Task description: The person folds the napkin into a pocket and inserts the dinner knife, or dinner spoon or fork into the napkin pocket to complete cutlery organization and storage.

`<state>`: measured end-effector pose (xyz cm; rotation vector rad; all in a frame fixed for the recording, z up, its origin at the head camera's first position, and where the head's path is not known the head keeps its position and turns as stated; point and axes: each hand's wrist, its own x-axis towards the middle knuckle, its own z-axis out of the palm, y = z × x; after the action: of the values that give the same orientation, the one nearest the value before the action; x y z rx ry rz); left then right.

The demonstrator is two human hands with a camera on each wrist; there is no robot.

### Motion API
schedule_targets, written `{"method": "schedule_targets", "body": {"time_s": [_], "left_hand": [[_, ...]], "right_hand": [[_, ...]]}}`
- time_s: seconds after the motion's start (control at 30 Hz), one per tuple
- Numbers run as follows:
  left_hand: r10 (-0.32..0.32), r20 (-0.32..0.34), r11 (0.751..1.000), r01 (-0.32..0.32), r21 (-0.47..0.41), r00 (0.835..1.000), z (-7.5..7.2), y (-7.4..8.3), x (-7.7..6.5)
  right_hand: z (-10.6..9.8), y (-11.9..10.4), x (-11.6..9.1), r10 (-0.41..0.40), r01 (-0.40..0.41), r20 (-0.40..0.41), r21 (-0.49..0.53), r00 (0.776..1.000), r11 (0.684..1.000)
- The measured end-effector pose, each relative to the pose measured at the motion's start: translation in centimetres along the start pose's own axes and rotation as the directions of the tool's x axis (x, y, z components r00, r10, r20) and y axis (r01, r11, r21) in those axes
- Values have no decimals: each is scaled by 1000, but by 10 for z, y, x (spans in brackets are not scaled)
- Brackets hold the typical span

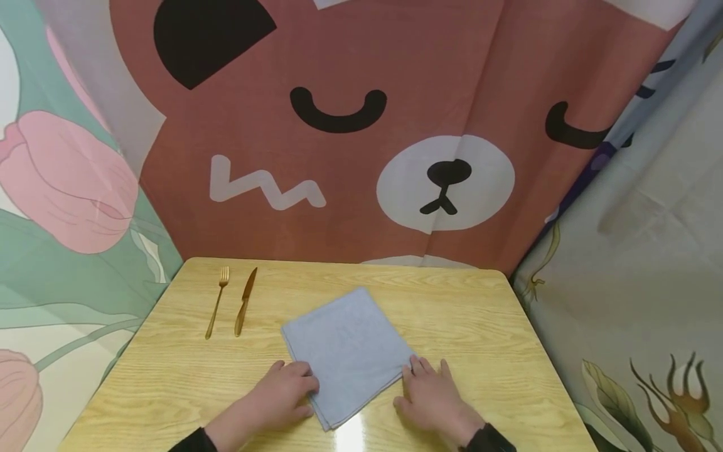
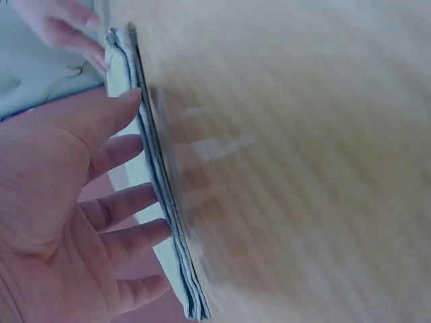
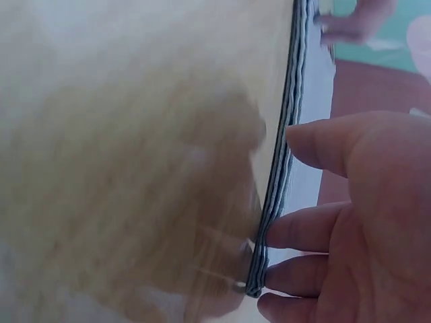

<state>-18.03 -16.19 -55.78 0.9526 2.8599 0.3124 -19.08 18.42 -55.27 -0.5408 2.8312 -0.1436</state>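
Note:
A folded blue-grey cloth [image 1: 350,355] lies flat on the wooden table, turned so its corners point roughly forward and to the sides. My left hand [image 1: 285,392] rests at its left edge, fingertips touching the cloth. At the right corner, my right hand [image 1: 432,398] touches the cloth with its fingertips, thumb spread away. The left wrist view shows the stacked layers of the cloth's edge [image 2: 158,155], with the fingers fairly straight against it. In the right wrist view, fingertips [image 3: 286,232] meet the layered edge near a corner.
A gold fork [image 1: 217,304] and a gold knife [image 1: 245,304] lie side by side on the left of the wooden table [image 1: 469,326]. Behind the table hangs a brown curtain [image 1: 350,232] with a bear print. Patterned cloths hang at both sides.

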Motion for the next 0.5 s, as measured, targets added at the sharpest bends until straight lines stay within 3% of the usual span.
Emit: {"method": "schedule_targets", "body": {"time_s": [0.2,0.5], "left_hand": [[22,-29,999,-21,26,999,4,2,-2],[-79,-71,997,77,-25,994,3,-30,-4]], "right_hand": [[-6,15,11,33,-34,9,80,999,996],[-15,18,11,27,-30,22,160,999,987]]}}
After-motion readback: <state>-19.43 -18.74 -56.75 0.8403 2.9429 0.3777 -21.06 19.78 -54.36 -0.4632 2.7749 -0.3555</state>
